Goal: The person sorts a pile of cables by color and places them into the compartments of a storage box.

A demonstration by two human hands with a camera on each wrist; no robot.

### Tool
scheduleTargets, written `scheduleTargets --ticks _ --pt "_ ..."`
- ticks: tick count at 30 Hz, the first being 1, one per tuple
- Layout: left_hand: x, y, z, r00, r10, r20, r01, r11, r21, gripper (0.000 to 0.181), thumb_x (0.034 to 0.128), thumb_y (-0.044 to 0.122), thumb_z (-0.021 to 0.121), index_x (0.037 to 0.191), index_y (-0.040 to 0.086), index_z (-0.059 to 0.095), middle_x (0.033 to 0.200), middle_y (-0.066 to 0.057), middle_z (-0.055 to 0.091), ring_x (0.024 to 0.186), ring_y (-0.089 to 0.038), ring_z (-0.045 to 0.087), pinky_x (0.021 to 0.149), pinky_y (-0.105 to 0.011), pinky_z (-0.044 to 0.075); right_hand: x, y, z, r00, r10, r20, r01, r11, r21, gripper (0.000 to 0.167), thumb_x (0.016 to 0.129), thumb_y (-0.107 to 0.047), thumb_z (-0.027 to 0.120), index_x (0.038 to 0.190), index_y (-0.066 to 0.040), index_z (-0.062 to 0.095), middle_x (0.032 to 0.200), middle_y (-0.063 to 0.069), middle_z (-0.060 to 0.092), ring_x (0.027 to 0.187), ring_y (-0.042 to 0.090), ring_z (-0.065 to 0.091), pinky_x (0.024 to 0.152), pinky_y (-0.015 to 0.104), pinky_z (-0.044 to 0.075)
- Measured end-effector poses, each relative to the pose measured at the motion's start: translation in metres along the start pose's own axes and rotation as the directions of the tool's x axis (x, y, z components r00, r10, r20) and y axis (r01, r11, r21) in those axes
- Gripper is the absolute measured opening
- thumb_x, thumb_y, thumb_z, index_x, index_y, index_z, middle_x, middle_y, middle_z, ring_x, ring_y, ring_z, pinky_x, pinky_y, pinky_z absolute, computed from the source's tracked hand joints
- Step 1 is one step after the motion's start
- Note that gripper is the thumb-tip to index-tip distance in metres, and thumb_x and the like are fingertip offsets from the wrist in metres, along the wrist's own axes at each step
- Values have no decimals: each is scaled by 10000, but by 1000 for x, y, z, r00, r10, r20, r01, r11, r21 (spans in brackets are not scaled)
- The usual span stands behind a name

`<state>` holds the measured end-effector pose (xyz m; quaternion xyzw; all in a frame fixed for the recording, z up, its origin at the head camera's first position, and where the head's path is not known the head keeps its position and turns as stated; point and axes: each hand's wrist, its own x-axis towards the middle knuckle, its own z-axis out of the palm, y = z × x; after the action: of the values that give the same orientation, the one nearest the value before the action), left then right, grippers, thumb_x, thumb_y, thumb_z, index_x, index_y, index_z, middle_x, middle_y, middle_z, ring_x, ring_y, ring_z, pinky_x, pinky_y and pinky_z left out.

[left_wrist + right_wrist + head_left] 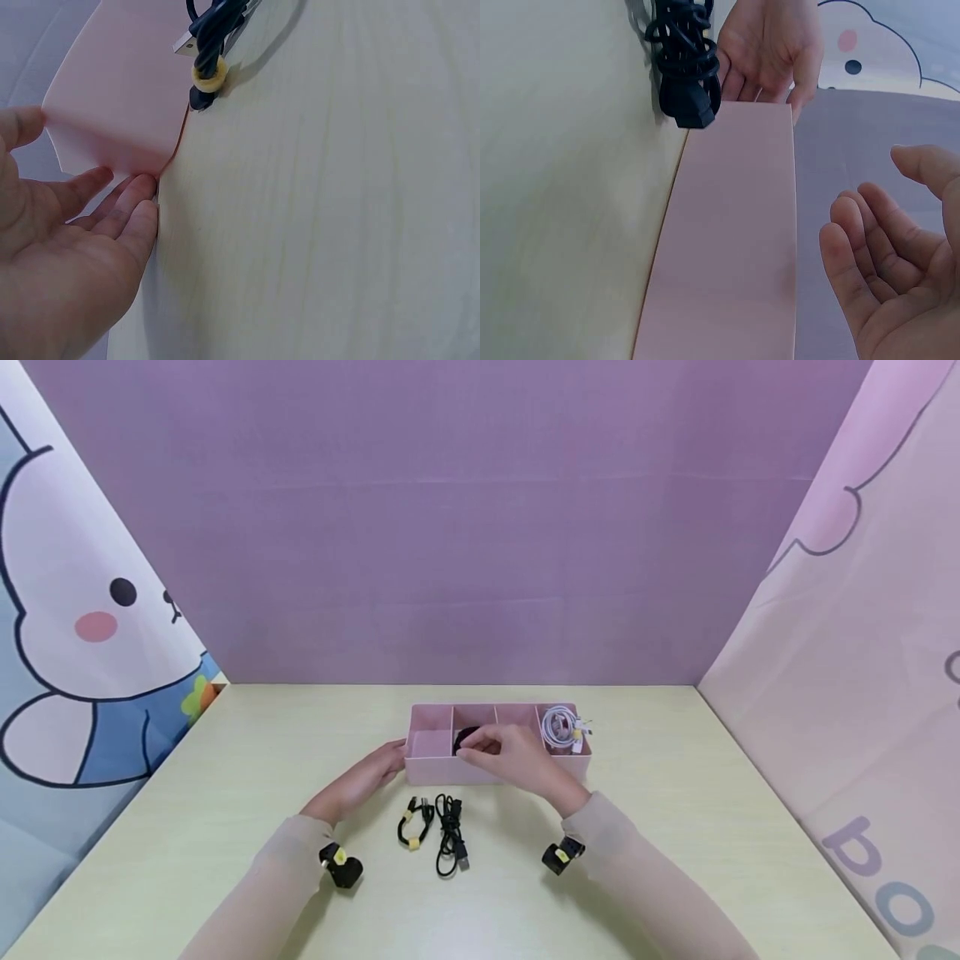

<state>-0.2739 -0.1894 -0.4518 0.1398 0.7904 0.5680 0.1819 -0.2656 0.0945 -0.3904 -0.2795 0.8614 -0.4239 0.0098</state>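
A pink divided box [435, 771] stands on the table. My left hand [367, 778] touches its left end; in the left wrist view the fingers of that hand [82, 262] lie against the pink wall [124, 82]. Over the second compartment from the left is my right hand [521, 762], beside a black item [462, 739] lying inside. The right wrist view shows this hand [907, 262] with thumb and fingers apart, nothing visible between them, above the box's long wall [727, 225]. A coiled white cable [558, 727] fills the rightmost compartment.
Two bundled black cables lie in front of the box: a looped one with yellow ties [414, 842] at left, and a longer one [450, 835] with a USB plug beside it. A purple backdrop [465, 527] rises behind the table, with printed cloths on both sides.
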Motion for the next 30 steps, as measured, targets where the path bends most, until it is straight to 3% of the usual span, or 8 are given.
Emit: scheduleTargets --ticks 8,13,20,30 --pt "-2 2 0 1000 -20 -12 20 1000 13 644 1099 474 270 1596 69 201 1618 -141 272 1465 -331 291 1207 -431 224 -7 1 5 999 -18 26 18 1000 -1 137 944 -251 729 1034 -153 763 897 -96 703 759 123 630 673 252 561" --pt "-3 3 -1 1000 -20 -14 21 1000 15 645 1095 483 277 1595 80 212 1618 -136 271 1466 -330 288 1210 -434 214 -11 3 9 996 -1 86 -3 999 46 170 955 -225 713 1073 -106 746 894 -76 693 785 116 629 692 268 569" --pt "-1 2 -1 1000 2 1 -2 1000 8 646 1104 450 266 1597 43 169 1624 -177 236 1469 -364 268 1211 -455 201 -18 5 14 994 14 106 -17 999 27 210 957 -280 711 1085 -116 741 911 -97 692 829 94 638 748 261 571" --pt "0 1 -1 1000 -17 -16 17 1000 17 660 1097 477 279 1598 59 185 1621 -158 258 1468 -337 282 1207 -432 223 -24 12 18 991 14 134 -17 1000 15 296 946 -337 716 1102 -88 750 910 -93 690 816 111 621 736 256 560"
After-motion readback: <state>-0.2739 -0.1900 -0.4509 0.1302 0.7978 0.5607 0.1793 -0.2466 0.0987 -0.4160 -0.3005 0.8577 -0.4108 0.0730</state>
